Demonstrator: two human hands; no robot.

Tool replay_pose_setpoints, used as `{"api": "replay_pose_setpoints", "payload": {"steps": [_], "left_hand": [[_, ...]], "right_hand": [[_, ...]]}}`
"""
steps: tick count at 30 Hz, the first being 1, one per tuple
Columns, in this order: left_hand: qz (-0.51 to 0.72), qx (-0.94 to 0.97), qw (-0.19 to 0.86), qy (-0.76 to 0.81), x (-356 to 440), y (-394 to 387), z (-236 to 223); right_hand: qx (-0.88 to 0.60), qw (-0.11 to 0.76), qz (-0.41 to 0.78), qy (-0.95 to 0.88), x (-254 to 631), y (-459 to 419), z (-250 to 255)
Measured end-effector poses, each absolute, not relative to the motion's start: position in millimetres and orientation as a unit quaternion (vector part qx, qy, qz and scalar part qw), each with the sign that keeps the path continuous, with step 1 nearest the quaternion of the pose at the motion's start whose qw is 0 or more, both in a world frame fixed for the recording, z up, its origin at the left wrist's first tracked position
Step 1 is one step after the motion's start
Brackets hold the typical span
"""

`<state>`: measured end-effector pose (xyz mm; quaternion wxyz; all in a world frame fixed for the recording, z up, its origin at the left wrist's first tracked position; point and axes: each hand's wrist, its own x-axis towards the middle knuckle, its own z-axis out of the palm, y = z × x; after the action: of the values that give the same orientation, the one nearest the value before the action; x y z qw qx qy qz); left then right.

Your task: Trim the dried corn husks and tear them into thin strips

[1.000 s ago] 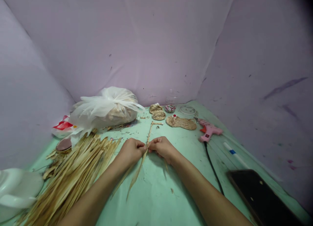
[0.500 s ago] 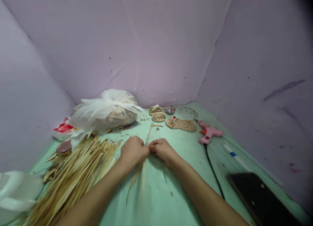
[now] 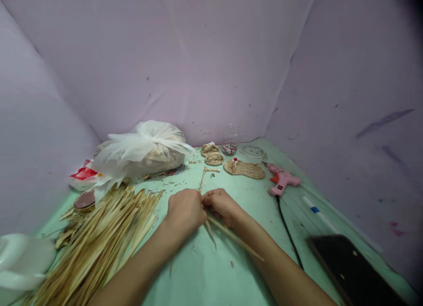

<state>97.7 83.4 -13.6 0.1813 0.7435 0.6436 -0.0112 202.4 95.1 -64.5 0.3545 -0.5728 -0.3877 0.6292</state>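
Observation:
Both hands meet at the middle of the green table, working a thin braid of dried leaf strips [image 3: 202,181]. My left hand [image 3: 187,209] is closed on its near end, knuckles up. Beside it, my right hand [image 3: 220,204] pinches the same end with thumb and forefinger. From the hands the braid runs away from me and bends to the right at its far end. Loose strips [image 3: 236,239] trail out below the fingers, one long one lying across the right forearm. The fingertips of the left hand are partly hidden.
Dried strips [image 3: 99,240] pile up at left, near a white jug [image 3: 26,262] and a tied plastic bag [image 3: 148,149]. Woven sole shapes [image 3: 246,168] and a jar of beads [image 3: 229,148] stand at the back. A pink glue gun [image 3: 282,178] and a phone [image 3: 353,266] lie right.
The loose strips hung toward me below the left hand; now they slant to the right under the hands. My left hand has turned and shifted slightly right and nearer.

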Motion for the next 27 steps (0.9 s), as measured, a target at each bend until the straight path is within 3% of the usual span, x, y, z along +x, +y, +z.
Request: {"api": "replay_pose_setpoints", "payload": {"steps": [6, 15, 19, 27], "left_hand": [[0.07, 0.707, 0.223, 0.668, 87, 95, -25], [0.122, 0.534, 0.561, 0.62, 72, 105, -23], [0.134, 0.469, 0.666, 0.564, 70, 106, -27], [0.181, 0.455, 0.646, 0.585, 69, 105, -34]], "right_hand": [[-0.574, 0.367, 0.626, -0.38, 200, 94, -65], [-0.55, 0.358, 0.658, -0.37, 204, 93, -61], [-0.539, 0.356, 0.672, -0.363, 206, 94, -63], [-0.535, 0.363, 0.666, -0.372, 206, 92, -64]]}}
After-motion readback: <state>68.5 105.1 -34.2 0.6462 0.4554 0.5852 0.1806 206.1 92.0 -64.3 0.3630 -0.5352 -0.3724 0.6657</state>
